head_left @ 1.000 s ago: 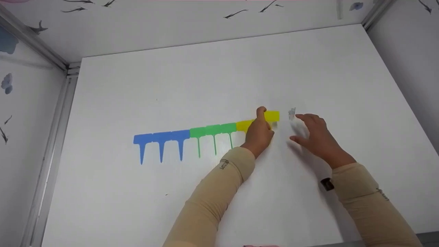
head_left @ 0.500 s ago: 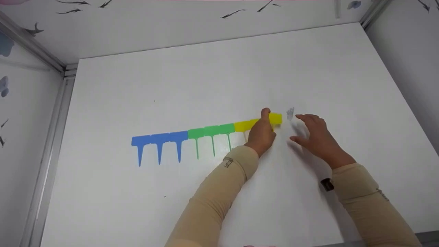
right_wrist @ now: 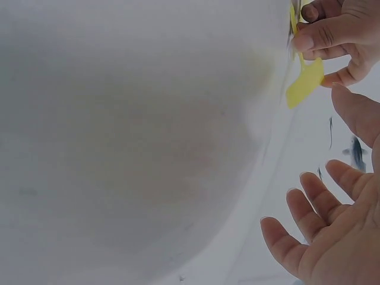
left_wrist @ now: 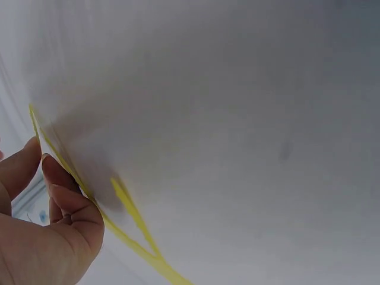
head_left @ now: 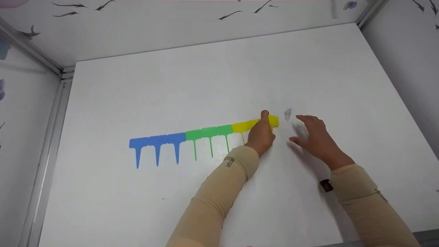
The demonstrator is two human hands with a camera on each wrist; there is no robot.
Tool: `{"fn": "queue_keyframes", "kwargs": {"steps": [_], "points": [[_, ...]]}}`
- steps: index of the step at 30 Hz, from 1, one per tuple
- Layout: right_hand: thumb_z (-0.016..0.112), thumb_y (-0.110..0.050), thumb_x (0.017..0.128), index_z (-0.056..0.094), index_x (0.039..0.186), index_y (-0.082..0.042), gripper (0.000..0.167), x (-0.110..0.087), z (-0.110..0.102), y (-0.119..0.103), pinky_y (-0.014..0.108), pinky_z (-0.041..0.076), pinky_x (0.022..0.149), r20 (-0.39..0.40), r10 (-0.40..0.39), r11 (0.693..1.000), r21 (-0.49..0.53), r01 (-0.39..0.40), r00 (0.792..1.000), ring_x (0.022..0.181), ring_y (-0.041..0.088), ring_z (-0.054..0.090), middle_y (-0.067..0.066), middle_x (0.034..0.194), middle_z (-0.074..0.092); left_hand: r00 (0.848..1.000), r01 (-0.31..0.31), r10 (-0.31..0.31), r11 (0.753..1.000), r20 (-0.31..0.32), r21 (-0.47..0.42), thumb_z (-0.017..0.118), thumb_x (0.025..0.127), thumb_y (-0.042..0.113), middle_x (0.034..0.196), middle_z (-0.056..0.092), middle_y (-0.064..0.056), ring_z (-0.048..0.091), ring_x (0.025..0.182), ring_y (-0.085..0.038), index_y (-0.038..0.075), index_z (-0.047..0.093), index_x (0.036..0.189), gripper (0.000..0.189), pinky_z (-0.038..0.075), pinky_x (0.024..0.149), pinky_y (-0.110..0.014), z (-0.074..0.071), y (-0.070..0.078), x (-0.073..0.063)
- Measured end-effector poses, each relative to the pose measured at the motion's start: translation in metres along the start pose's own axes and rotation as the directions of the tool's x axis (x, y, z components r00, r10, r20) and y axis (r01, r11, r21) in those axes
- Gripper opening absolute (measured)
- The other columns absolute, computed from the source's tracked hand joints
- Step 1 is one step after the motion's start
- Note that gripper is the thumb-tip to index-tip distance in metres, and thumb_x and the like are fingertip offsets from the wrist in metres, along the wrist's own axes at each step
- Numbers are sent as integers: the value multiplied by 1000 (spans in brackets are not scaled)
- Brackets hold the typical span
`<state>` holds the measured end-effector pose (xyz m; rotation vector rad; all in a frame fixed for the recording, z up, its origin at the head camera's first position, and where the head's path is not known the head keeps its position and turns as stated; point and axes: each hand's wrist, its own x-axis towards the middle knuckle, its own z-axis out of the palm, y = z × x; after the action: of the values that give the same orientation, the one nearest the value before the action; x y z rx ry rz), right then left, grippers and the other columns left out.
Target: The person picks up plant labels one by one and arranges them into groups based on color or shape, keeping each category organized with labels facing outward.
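Note:
Flat T-shaped plastic plant labels lie edge to edge in a slanting row in the head view: three blue labels [head_left: 168, 138], three green labels [head_left: 210, 131], then yellow labels [head_left: 244, 126] on the right. At the right end my left hand [head_left: 260, 136] pinches a yellow plant label [head_left: 274, 120], covering part of it and the stems below. The right wrist view shows this label's head [right_wrist: 306, 84] by the left fingers. To the right, my right hand [head_left: 317, 142] hovers with fingers spread and loosely bent, holding nothing.
The labels lie on a white tabletop [head_left: 103, 202]. A grey smudge [head_left: 287, 114] marks it between the row's end and the right hand. White panels with bird and fish-like prints [head_left: 229, 14] stand around the table, with a metal frame rail [head_left: 51, 137] on the left.
My left hand has brought the last yellow label down from slightly above the row into line with it. My right hand has stayed in place. The head view has shifted slightly.

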<state>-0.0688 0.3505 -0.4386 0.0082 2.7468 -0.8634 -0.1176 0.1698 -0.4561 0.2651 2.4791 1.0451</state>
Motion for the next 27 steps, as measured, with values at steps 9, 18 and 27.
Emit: {"fn": "queue_keyframes", "kwargs": {"steps": [9,18,27], "points": [[71,-19,88,30,146,1,74,-2,2,0,58,25,109,-16,-23,1000,9,23,1000,135,44,22,27,147,29,1000,-6,6,998,13,59,66,91,9,119,64,-7,63,102,-15,12,28,140,62,49,92,-27,2,3,0],[70,-19,89,28,147,-1,74,-2,0,-1,57,25,110,-9,-8,1000,6,8,1000,136,42,22,26,148,28,1000,-22,22,994,3,106,70,89,13,120,64,-5,62,107,-15,12,33,136,60,47,95,-27,6,4,3],[70,-21,89,28,147,0,75,-3,-2,-2,58,24,109,2,-3,1000,19,3,1000,136,44,21,27,148,27,1000,-14,13,991,7,132,74,86,17,116,65,-5,64,100,-15,11,36,134,61,49,92,-28,8,6,5]]}}
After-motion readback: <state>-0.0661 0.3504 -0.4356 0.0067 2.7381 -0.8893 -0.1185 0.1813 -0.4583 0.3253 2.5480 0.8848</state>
